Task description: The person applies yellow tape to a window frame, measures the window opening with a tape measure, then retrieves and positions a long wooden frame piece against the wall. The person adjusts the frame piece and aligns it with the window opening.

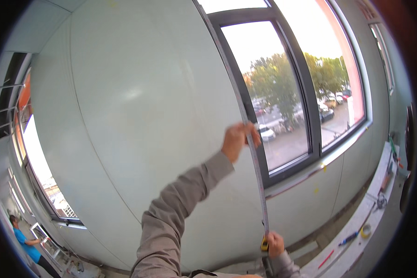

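A tape measure with a yellow and black case [264, 243] is gripped in my right hand [276, 244], low and a little right of centre. Its long metal blade [260, 185] runs upward from the case along the left edge of the dark-framed window [274, 173]. Higher up, my left hand [236, 140] has its fingers closed around the blade beside the frame. My left forearm, in a grey-brown sleeve, crosses in front of the pale wall panel [139, 116].
On the right, a long pale board [356, 245] carries a roll of tape [366, 230], a blue-handled tool [349, 238], a thin red stick [326, 258] and other tools. At far lower left stands another person [28, 245] in a blue shirt, near a white frame [46, 238].
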`<state>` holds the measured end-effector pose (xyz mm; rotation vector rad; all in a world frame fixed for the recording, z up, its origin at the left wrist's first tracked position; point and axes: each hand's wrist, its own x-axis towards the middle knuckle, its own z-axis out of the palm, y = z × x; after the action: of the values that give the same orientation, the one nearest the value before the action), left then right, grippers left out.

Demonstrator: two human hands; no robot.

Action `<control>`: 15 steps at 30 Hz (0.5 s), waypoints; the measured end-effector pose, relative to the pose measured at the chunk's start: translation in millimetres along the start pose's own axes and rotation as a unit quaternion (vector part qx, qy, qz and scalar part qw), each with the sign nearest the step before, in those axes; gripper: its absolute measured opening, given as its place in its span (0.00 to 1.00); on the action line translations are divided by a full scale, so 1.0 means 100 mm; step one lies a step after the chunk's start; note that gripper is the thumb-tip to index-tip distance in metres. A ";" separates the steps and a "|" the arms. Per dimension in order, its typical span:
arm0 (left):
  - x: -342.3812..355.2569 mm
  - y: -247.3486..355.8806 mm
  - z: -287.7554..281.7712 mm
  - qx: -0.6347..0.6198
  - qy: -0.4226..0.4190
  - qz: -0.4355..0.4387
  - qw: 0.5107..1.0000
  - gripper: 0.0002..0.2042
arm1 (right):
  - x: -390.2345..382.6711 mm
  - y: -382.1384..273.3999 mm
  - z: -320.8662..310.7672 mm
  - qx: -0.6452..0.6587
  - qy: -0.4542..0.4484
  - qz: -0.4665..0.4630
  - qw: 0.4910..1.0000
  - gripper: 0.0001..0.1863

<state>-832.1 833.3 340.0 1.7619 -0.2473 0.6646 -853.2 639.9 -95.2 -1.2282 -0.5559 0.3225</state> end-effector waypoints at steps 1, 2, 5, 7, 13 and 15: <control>0.37 0.26 -0.20 0.051 0.014 0.074 0.996 0.11 | -0.07 0.12 -0.02 -0.015 -0.005 0.007 1.000 0.16; 0.72 0.59 -0.35 0.094 0.036 0.133 0.986 0.11 | -0.21 0.24 -0.05 -0.036 -0.008 0.021 0.999 0.16; 1.56 1.79 -0.68 0.154 0.149 0.245 0.946 0.09 | -0.50 0.29 -0.13 -0.074 -0.022 0.074 0.994 0.16; 1.71 2.29 -0.63 0.132 0.201 0.230 0.943 0.09 | -0.56 0.25 -0.16 -0.083 -0.026 0.087 0.992 0.17; 1.74 2.01 -0.65 0.145 0.217 0.205 0.944 0.12 | 0.16 -0.04 0.13 -0.087 -0.056 -0.021 0.994 0.18; 1.70 1.92 -0.54 0.151 0.210 0.189 0.947 0.12 | 0.65 -0.55 0.28 -0.080 -0.052 -0.093 0.991 0.18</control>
<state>-804.6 856.0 599.3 1.8226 -0.1955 1.3966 -818.6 678.9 -21.9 -1.3086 -0.7925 0.1878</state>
